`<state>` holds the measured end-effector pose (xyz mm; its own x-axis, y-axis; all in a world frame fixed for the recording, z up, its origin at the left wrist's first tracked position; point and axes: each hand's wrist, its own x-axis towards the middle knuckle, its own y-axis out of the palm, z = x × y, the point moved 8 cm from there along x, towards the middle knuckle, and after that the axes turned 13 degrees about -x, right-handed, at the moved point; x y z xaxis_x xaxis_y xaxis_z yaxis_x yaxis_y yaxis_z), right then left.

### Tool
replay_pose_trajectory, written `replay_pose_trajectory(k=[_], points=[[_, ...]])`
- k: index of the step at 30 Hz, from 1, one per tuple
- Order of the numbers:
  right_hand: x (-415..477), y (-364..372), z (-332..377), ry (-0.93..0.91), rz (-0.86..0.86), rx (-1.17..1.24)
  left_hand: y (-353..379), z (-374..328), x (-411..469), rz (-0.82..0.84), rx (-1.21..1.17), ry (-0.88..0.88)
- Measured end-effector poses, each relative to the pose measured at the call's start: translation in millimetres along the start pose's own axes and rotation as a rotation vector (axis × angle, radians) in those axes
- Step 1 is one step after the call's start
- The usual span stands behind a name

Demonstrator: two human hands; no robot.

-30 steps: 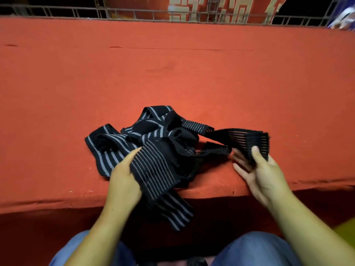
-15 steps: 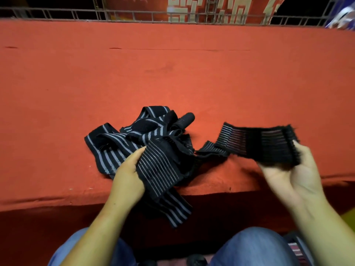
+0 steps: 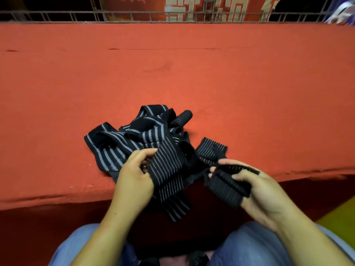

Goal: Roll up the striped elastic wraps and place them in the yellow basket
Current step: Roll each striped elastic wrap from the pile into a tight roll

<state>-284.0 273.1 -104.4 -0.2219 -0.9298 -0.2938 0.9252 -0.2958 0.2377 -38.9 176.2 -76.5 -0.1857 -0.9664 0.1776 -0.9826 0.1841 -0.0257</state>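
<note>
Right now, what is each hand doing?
Left hand: grips a striped wrap draped over the table edge.
Right hand: holds a folded wrap end.

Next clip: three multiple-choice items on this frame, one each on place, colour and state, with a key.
1. The pile of wraps lies: A in a basket; B on the red table, near its front edge; C on the lap.
2. The wraps' stripes are: A yellow; B red; C grey.
3. The right hand: A grips a wrap end; B lies flat; C hangs idle.
Key: B, the pile rests on red cloth; C, pale grey lines on black; A, it clasps the black band.
</note>
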Motion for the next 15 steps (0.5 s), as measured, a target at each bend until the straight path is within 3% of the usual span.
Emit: replay_pose_trajectory(k=[7, 15], points=[[3.9, 24.8, -12.0, -0.072, -0.069, -0.269, 42.3, -5.3, -16.1, 0.218, -0.010, 0.004], [3.0, 44.9, -3.3, -0.228, -0.090, -0.368, 66.2, 3.9, -22.6, 0.253, 0.276, 0.211]])
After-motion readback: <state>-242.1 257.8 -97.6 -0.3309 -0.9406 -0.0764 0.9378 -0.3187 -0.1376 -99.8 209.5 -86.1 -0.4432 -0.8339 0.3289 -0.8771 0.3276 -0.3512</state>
